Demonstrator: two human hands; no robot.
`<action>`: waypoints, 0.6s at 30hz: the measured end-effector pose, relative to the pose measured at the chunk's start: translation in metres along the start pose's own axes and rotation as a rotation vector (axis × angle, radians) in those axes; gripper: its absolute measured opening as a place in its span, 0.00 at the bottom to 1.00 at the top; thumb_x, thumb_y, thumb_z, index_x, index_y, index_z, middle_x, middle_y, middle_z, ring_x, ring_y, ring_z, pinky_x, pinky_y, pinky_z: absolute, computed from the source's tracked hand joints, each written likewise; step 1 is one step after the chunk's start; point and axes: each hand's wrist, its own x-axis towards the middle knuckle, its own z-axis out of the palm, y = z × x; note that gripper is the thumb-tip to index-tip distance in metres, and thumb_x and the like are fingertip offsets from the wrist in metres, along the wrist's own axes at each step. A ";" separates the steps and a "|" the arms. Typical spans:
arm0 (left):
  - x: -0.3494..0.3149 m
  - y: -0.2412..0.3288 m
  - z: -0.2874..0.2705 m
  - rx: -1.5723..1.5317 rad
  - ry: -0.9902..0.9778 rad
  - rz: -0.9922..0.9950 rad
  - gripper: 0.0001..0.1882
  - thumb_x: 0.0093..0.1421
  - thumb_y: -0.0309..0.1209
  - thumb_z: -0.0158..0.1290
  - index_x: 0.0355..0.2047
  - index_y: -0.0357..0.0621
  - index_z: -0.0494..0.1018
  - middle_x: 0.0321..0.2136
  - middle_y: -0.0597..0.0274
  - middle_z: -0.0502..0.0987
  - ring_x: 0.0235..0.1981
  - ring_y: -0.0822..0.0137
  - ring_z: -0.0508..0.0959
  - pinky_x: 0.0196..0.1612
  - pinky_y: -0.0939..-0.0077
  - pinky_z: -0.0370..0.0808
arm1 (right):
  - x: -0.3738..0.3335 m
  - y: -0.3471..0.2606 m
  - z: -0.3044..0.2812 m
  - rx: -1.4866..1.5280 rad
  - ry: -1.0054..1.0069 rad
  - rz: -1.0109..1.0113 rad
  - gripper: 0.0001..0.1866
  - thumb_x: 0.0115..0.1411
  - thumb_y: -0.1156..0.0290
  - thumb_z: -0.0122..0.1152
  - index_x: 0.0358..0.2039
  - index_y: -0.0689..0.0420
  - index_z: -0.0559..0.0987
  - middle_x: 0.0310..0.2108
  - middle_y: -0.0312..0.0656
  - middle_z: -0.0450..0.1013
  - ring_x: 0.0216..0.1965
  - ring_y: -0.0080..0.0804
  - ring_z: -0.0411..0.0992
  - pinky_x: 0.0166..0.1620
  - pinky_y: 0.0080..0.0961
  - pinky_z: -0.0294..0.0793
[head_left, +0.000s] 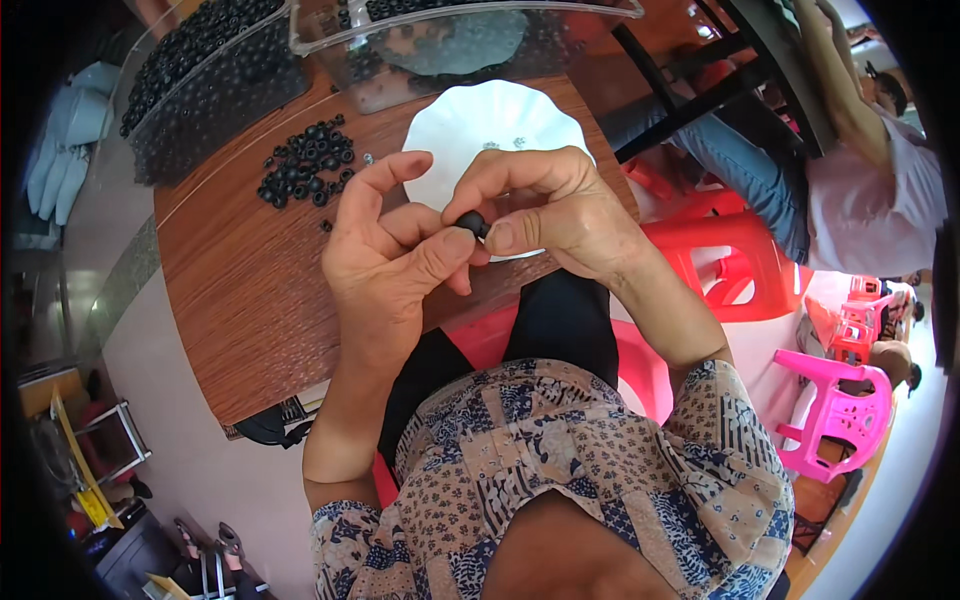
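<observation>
Over the table edge, both hands meet at a small round black piece (472, 222), perhaps rubber or plastic. My left hand (385, 255) pinches it between thumb and fingers, with the index finger raised away. From the other side, my right hand (575, 215) closes thumb and index finger on the same piece. The fingertips partly cover it, so its full shape is hidden. Under the right hand lies a white scalloped plate (450, 125) with a few tiny shiny bits (518, 143) on it. A loose pile of small black ring-like pieces (308, 160) sits to the left.
Two clear plastic bins of black pieces, one at far left (225, 105) and one at the back (370, 90), stand on the wooden table (250, 290). Red stools (740, 265) and a pink chair (835, 410) are at right. Another person (870, 200) sits at the far right.
</observation>
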 end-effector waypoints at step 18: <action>-0.008 0.001 0.030 0.070 -0.098 -0.046 0.19 0.57 0.23 0.50 0.47 0.27 0.61 0.24 0.52 0.75 0.22 0.70 0.74 0.26 0.83 0.71 | -0.038 0.014 -0.010 0.557 0.092 0.003 0.15 0.47 0.73 0.63 0.35 0.66 0.74 0.27 0.47 0.73 0.23 0.29 0.69 0.27 0.19 0.68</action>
